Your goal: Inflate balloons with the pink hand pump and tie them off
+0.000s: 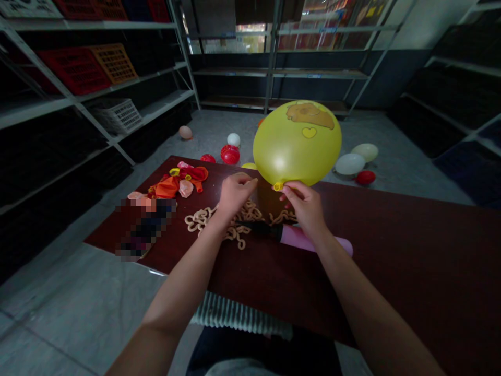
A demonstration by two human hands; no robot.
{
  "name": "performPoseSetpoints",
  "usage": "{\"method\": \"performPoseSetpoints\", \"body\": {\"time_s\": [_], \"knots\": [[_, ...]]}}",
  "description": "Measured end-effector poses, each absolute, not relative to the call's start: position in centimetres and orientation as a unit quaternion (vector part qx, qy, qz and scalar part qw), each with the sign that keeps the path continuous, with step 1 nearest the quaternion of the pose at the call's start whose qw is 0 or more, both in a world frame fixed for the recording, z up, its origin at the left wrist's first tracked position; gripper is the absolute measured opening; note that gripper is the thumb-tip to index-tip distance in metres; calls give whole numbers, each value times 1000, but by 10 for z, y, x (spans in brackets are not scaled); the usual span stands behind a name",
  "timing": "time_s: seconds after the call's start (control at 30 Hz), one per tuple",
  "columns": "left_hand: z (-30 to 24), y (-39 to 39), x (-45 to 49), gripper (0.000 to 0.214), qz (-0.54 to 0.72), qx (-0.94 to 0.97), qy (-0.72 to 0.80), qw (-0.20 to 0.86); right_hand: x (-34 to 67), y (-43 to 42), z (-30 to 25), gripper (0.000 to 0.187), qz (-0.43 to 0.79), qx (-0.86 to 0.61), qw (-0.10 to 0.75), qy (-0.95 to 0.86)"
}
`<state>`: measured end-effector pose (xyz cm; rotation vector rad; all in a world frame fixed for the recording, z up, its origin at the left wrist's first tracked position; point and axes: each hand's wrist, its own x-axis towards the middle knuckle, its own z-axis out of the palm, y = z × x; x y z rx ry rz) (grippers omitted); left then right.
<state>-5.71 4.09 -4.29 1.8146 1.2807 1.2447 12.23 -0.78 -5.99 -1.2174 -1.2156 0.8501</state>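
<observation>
My right hand (pixel 305 204) pinches the neck of an inflated yellow balloon (pixel 291 143), printed with a brown animal and a heart. The balloon's rolled yellow mouth pokes out beside the fingertips. Left of it, my left hand (pixel 236 192) is closed with thumb and fingers drawn together; whatever lies between them is too small to make out. Below both hands, tan wavy strips (pixel 199 218) lie in a tangled heap on the dark red table (pixel 270 282). A pink and black hand pump (pixel 297 236) rests beside them, partly covered by my right forearm.
Deflated balloons (pixel 166 186) in orange, red and pink lie at the table's left, near a blurred-out flat object (pixel 147 230). Several inflated balloons, including a red one (pixel 230 154) and a white one (pixel 349 164), sit on the floor beyond. Shelves (pixel 230 73) with crates (pixel 117 116) surround the area.
</observation>
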Motion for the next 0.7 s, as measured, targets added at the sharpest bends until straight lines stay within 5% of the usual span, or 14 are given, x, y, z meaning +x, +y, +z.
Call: {"method": "performPoseSetpoints", "body": {"time_s": [0.13, 0.37, 0.47, 0.6, 0.7], "knots": [[-37, 37, -54, 26, 470, 551, 420, 547, 122, -7, -61, 21, 364, -514, 576, -521], [-30, 36, -55, 40, 425, 468, 370, 681, 122, -7, -61, 20, 365, -511, 581, -518], [-36, 42, -59, 39, 409, 528, 405, 625, 121, -7, -61, 19, 367, -509, 581, -518], [-49, 53, -66, 28, 352, 693, 488, 398, 122, -8, -61, 18, 368, -508, 579, -521], [-52, 57, -72, 30, 284, 722, 475, 415, 123, -8, -60, 18, 367, -506, 579, -523]]}}
